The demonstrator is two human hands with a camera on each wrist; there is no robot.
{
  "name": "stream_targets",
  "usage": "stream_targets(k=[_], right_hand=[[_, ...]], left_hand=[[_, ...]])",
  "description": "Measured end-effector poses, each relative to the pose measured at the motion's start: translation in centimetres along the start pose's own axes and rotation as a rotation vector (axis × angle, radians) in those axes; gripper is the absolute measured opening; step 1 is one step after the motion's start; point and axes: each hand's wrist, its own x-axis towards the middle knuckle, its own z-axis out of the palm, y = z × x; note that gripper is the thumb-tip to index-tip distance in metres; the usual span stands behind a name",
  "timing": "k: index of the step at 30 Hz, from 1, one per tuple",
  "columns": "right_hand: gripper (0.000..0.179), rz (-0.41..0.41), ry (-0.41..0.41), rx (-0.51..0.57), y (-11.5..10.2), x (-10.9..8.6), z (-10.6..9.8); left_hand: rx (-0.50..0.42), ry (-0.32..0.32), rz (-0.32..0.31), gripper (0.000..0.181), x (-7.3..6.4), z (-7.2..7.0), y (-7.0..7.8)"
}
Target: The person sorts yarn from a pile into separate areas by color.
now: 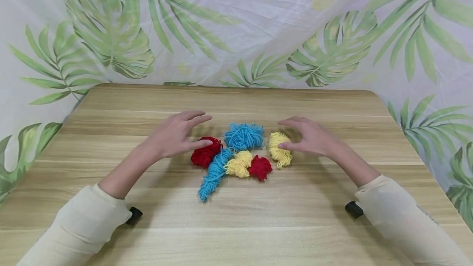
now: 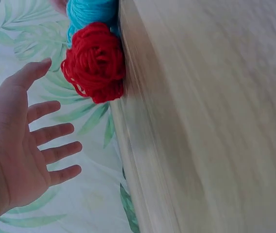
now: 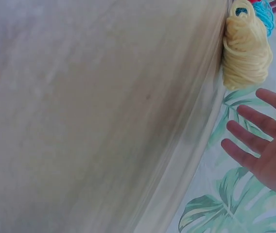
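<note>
Several bundles of yarn lie close together on the table. My left hand (image 1: 177, 134) hovers with spread fingers by a red yarn bundle (image 1: 205, 155); the left wrist view shows a gap between the hand (image 2: 21, 141) and the red yarn (image 2: 94, 63). On the other side, my right hand (image 1: 310, 135) is held with its fingers extended near a yellow yarn bundle (image 1: 278, 147), apart from it in the right wrist view. Between the hands are a wide blue bundle (image 1: 244, 138), a long tapering blue bundle (image 1: 213, 177), a small yellow bundle (image 1: 238, 165) and a small red bundle (image 1: 260, 168).
The wooden table (image 1: 236, 233) has a rounded far edge, with a leaf-print cloth (image 1: 266, 19) hanging behind it. A small black object (image 1: 134, 216) shows beside the left sleeve, and another black object (image 1: 354, 209) beside the right sleeve.
</note>
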Motion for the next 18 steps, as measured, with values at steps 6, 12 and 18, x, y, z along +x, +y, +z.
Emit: stream_targets(k=[6,12,18], right_hand=[[0.078,-0.047,0.006,0.041,-0.2,0.1,0.5],[0.075,-0.076,0.01,0.054,-0.4,0.1,1.1],[0.072,-0.107,0.004,0.091,-0.6,0.2,1.3]], left_hand=[[-0.016,-0.009,0.03,0.07,0.4,0.1,0.7],[-0.042,0.007,0.057,0.067,0.8,0.4,1.2],[-0.072,0.025,0.087,0.065,1.1,0.5,1.7]])
